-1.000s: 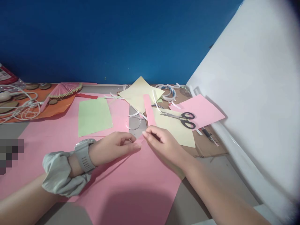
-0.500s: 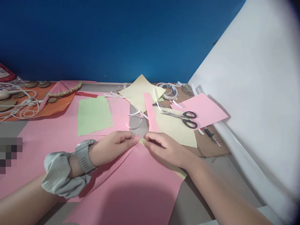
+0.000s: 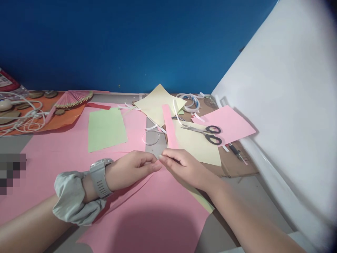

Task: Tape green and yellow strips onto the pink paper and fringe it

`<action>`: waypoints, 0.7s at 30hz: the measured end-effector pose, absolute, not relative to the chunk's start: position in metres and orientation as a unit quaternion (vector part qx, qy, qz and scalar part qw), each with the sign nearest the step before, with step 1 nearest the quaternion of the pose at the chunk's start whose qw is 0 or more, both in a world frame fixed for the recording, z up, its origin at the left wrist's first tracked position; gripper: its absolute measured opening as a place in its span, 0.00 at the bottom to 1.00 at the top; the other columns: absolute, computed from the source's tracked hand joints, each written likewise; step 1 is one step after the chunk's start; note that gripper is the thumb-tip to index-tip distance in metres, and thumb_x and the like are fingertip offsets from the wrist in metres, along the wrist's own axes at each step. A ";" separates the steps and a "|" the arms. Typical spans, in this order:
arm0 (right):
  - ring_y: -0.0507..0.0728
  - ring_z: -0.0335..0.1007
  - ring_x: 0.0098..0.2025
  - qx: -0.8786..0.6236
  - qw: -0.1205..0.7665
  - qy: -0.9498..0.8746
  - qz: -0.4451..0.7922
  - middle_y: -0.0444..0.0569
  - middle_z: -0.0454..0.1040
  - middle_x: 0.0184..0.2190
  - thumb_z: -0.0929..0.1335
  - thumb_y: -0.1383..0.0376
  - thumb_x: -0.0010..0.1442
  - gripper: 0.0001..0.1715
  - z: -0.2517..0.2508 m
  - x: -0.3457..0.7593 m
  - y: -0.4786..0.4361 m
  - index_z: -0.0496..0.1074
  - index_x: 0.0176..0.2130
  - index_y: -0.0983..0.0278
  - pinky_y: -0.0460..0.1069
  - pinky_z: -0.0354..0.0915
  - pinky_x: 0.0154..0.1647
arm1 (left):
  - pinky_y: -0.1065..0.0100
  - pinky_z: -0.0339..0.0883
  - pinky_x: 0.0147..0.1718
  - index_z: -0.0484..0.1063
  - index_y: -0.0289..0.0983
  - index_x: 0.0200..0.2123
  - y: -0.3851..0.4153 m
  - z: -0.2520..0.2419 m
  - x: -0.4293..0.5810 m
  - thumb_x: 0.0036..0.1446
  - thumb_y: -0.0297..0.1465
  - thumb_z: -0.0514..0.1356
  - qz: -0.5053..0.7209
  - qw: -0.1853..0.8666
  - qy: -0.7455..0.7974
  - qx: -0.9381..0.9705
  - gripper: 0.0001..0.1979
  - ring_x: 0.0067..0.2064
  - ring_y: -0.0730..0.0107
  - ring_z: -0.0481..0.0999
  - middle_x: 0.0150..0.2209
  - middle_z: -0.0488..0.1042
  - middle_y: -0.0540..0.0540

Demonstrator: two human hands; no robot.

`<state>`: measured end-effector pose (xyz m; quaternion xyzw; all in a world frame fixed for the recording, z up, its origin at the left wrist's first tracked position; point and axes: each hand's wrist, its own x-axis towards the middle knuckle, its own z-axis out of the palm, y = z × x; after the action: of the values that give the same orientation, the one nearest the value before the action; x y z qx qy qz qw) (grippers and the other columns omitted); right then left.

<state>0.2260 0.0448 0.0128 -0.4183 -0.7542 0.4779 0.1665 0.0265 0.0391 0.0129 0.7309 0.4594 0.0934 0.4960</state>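
A large pink sheet of paper [image 3: 155, 211] with a yellow edge or second sheet showing along its right side [image 3: 202, 200] lies in front of me. My left hand [image 3: 137, 168] pinches the far corner of the pink sheet between thumb and curled fingers; a grey watch [image 3: 101, 179] and a pale scrunchie [image 3: 76, 196] are on that wrist. My right hand [image 3: 184, 167] is closed at the same corner, its fingertips almost meeting the left ones. Both thumbs point inward, and the paper between the fingertips is mostly hidden.
Black-handled scissors [image 3: 207, 133] lie on a pale yellow sheet [image 3: 195, 151] at right. A green sheet [image 3: 107, 130] rests left on pink paper. Beyond are a yellow sheet [image 3: 155, 103], tape rolls [image 3: 191, 103], a folded pink fan [image 3: 73, 98] and white cables [image 3: 28, 116].
My left hand has moved slightly right, closer to the right hand at the paper's corner. The near part of the pink sheet has shifted a little to the right.
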 end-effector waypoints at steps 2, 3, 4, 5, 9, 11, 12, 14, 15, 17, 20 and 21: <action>0.49 0.45 0.25 -0.424 0.186 -0.751 0.471 0.38 0.49 0.23 0.57 0.55 0.66 0.22 0.013 0.230 0.048 0.48 0.25 0.62 0.46 0.47 0.25 | 0.72 0.47 0.21 0.60 0.36 0.24 0.039 0.013 0.026 0.59 0.46 0.50 0.095 0.497 0.467 0.726 0.21 0.23 0.78 0.50 0.20 0.49 0.57; 0.49 0.46 0.25 -0.427 0.194 -0.749 0.469 0.38 0.49 0.23 0.57 0.55 0.66 0.22 0.013 0.233 0.049 0.49 0.25 0.62 0.46 0.47 0.25 | 0.73 0.47 0.21 0.61 0.36 0.24 0.040 0.013 0.026 0.59 0.46 0.50 0.096 0.498 0.469 0.723 0.20 0.23 0.78 0.50 0.20 0.50 0.57; 0.49 0.46 0.25 -0.429 0.200 -0.747 0.466 0.38 0.49 0.23 0.57 0.55 0.66 0.22 0.013 0.235 0.050 0.49 0.25 0.62 0.46 0.47 0.26 | 0.73 0.48 0.22 0.62 0.36 0.25 0.040 0.013 0.026 0.59 0.46 0.51 0.099 0.500 0.469 0.721 0.20 0.23 0.78 0.51 0.20 0.51 0.57; 0.49 0.45 0.26 -0.430 0.204 -0.747 0.464 0.39 0.49 0.23 0.57 0.55 0.66 0.22 0.014 0.237 0.051 0.49 0.25 0.62 0.46 0.47 0.26 | 0.73 0.48 0.22 0.63 0.36 0.26 0.040 0.013 0.026 0.58 0.46 0.51 0.102 0.502 0.468 0.720 0.19 0.23 0.78 0.52 0.20 0.52 0.57; 0.49 0.45 0.26 -0.441 0.208 -0.744 0.456 0.39 0.48 0.23 0.57 0.55 0.66 0.22 0.013 0.242 0.055 0.49 0.25 0.62 0.46 0.47 0.26 | 0.73 0.48 0.21 0.63 0.37 0.26 0.042 0.011 0.025 0.58 0.45 0.52 0.109 0.505 0.464 0.719 0.18 0.22 0.78 0.51 0.19 0.51 0.58; 0.50 0.45 0.26 -0.448 0.215 -0.743 0.449 0.39 0.48 0.22 0.57 0.55 0.66 0.22 0.013 0.244 0.057 0.49 0.24 0.62 0.46 0.47 0.26 | 0.73 0.48 0.21 0.62 0.37 0.25 0.043 0.011 0.023 0.58 0.45 0.52 0.104 0.509 0.454 0.724 0.18 0.22 0.78 0.51 0.19 0.51 0.58; 0.50 0.45 0.26 -0.451 0.221 -0.742 0.444 0.39 0.48 0.22 0.57 0.55 0.66 0.22 0.012 0.245 0.059 0.50 0.24 0.62 0.46 0.47 0.26 | 0.73 0.48 0.21 0.62 0.37 0.26 0.044 0.011 0.022 0.58 0.44 0.53 0.100 0.513 0.447 0.726 0.17 0.22 0.78 0.51 0.19 0.51 0.58; 0.50 0.45 0.25 -0.459 0.236 -0.740 0.431 0.39 0.47 0.22 0.58 0.54 0.66 0.22 0.011 0.248 0.062 0.49 0.24 0.62 0.46 0.47 0.26 | 0.73 0.48 0.22 0.62 0.37 0.26 0.046 0.012 0.019 0.58 0.44 0.53 0.088 0.525 0.434 0.727 0.17 0.22 0.78 0.50 0.18 0.51 0.58; 0.50 0.44 0.25 -0.463 0.244 -0.740 0.423 0.39 0.47 0.22 0.58 0.54 0.66 0.23 0.010 0.250 0.063 0.49 0.24 0.62 0.46 0.47 0.26 | 0.74 0.48 0.22 0.62 0.37 0.26 0.048 0.013 0.018 0.58 0.44 0.53 0.083 0.533 0.429 0.725 0.16 0.22 0.78 0.50 0.18 0.51 0.58; 0.50 0.44 0.25 -0.469 0.257 -0.739 0.410 0.39 0.47 0.22 0.58 0.54 0.65 0.23 0.009 0.253 0.066 0.49 0.24 0.62 0.46 0.47 0.26 | 0.74 0.48 0.22 0.63 0.37 0.27 0.050 0.015 0.015 0.57 0.42 0.54 0.075 0.545 0.420 0.722 0.15 0.22 0.78 0.50 0.18 0.51 0.58; 0.50 0.44 0.25 -0.477 0.267 -0.737 0.398 0.39 0.46 0.22 0.58 0.54 0.66 0.23 0.009 0.254 0.067 0.49 0.24 0.62 0.46 0.46 0.26 | 0.73 0.47 0.22 0.64 0.36 0.27 0.055 0.019 0.009 0.57 0.41 0.54 0.060 0.537 0.418 0.730 0.14 0.23 0.78 0.50 0.19 0.51 0.58; 0.50 0.44 0.25 -0.478 0.268 -0.737 0.397 0.39 0.46 0.22 0.58 0.54 0.66 0.23 0.008 0.253 0.067 0.48 0.24 0.62 0.46 0.46 0.26 | 0.73 0.47 0.22 0.64 0.36 0.27 0.056 0.020 0.007 0.57 0.41 0.54 0.051 0.533 0.418 0.734 0.14 0.23 0.78 0.50 0.20 0.52 0.57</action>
<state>0.2535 0.0670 0.0084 -0.4777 -0.7366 0.3968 0.2677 0.0074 0.0561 0.0199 0.7340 0.4178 0.0513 0.5330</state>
